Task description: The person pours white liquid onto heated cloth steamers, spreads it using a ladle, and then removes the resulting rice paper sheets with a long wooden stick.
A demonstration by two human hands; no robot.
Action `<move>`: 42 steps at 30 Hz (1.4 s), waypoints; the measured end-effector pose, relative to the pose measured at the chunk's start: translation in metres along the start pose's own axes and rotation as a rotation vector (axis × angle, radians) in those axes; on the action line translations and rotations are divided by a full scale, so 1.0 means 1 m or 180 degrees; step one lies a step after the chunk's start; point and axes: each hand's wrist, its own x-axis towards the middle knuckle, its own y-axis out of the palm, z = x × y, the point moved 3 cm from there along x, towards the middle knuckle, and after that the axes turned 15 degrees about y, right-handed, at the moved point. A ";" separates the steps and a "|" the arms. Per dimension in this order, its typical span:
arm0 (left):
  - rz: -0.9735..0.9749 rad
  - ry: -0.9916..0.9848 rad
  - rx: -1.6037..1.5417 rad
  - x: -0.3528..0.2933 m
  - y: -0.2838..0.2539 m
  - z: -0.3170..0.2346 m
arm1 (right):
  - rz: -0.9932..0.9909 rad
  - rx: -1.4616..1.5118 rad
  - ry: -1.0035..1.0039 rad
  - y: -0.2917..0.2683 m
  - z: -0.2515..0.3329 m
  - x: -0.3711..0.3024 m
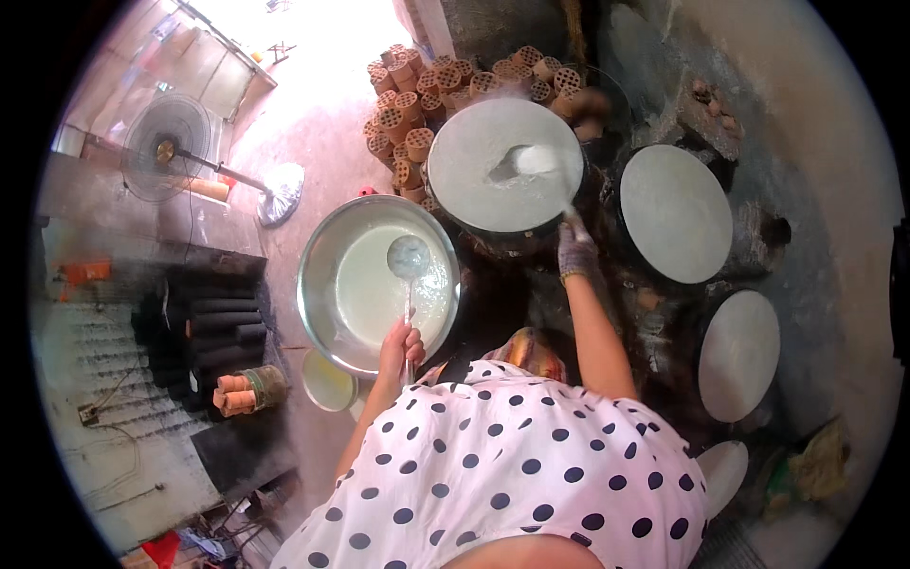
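My left hand [402,349] is closed round the handle of a metal ladle [408,259]. The ladle's round bowl is over a wide metal basin [308,275] of milky white liquid [365,284]. My right hand [576,251], in a greyish glove, grips the handle of a blurred tool with a pale rounded head [537,159]. That head is over a large round white surface [469,142], beside a dark patch whose nature I cannot tell. Whether head and surface touch is unclear.
Clay cylinders with holes [393,119] are piled behind the round surface. More pale discs [675,213] curve down my right side. A smaller tub [329,381] stands by the basin. A standing fan [168,149] and black cylinders [223,322] are to the left.
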 end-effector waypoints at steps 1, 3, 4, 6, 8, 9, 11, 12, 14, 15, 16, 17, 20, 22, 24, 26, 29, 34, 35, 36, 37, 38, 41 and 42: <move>0.0055 0.0003 0.0035 -0.002 -0.001 0.001 | 0.0002 -0.0139 0.0174 0.004 -0.011 -0.001; -0.0018 -0.0022 0.0021 -0.001 -0.003 0.004 | 0.0011 -0.0406 0.0531 0.017 -0.034 0.002; 0.0091 -0.0110 0.0034 0.007 0.007 0.006 | -0.0059 0.0657 -0.0510 0.040 -0.080 0.038; -0.0029 -0.0098 -0.0007 0.002 -0.008 0.007 | 0.0124 0.0309 -0.0275 0.045 -0.061 0.047; -0.0074 -0.0070 -0.0053 0.002 -0.018 0.009 | 0.0058 0.0467 0.0143 0.033 -0.032 0.042; -0.0058 -0.0040 -0.0045 0.001 -0.016 0.009 | 0.0291 0.0466 0.0171 0.033 -0.030 0.042; -0.0031 0.0024 -0.0029 -0.001 -0.012 0.008 | 0.0763 0.0458 0.0226 0.032 -0.030 0.039; 0.0043 0.0046 -0.0064 -0.002 -0.012 0.010 | 0.1178 0.0518 0.0712 0.041 -0.038 0.039; 0.0018 0.0004 -0.0106 0.001 -0.009 0.011 | 0.0809 0.0314 -0.0066 0.029 -0.034 0.057; -0.0037 -0.0007 -0.0128 -0.002 -0.009 0.012 | 0.0663 0.0202 -0.0452 0.028 -0.032 0.061; -0.0062 -0.0014 -0.0130 -0.003 -0.009 0.013 | 0.0478 0.0416 -0.0088 0.018 -0.017 0.050; -0.0085 -0.0023 -0.0131 -0.003 -0.008 0.015 | 0.0757 0.0363 -0.0007 0.020 -0.017 0.045; -0.0002 -0.0099 -0.0062 0.001 -0.002 0.015 | 0.1497 0.0334 -0.0173 0.031 -0.050 0.047; 0.0041 -0.0105 0.0004 0.000 -0.005 0.016 | 0.1073 -0.0395 -0.0452 0.022 -0.026 0.033; 0.0048 -0.0149 0.0168 0.002 0.002 0.015 | 0.0657 -0.0115 -0.0489 0.008 -0.005 0.027; 0.0177 -0.0311 0.0368 0.013 0.013 0.017 | 0.0422 -0.0212 -0.0267 0.005 0.003 0.040; 0.0238 -0.0486 0.0703 0.037 0.029 0.015 | 0.0686 -0.1263 -0.0643 0.004 0.005 0.022; 0.0725 0.0116 0.1386 0.105 0.074 -0.002 | 0.0504 -0.2116 -0.1334 -0.045 -0.017 -0.032; 0.0752 0.0183 0.1363 0.117 0.084 -0.004 | 0.0313 -0.2007 -0.1297 -0.047 -0.026 -0.035; 0.0676 0.0221 0.1247 0.124 0.098 -0.006 | 0.0109 -0.1895 -0.1253 -0.050 -0.032 -0.037; 0.0602 0.0265 0.1133 0.131 0.112 -0.006 | -0.0097 -0.1777 -0.1211 -0.049 -0.036 -0.038; 0.0594 0.0360 0.1239 0.143 0.119 -0.001 | -0.0490 -0.1687 -0.1141 -0.038 -0.043 -0.039; 0.0519 0.0507 0.1587 0.160 0.131 0.019 | -0.0083 -0.1538 -0.0621 0.024 -0.054 -0.055; 0.0481 0.0494 0.1703 0.158 0.143 0.020 | 0.0137 -0.1215 -0.0751 0.043 -0.053 -0.060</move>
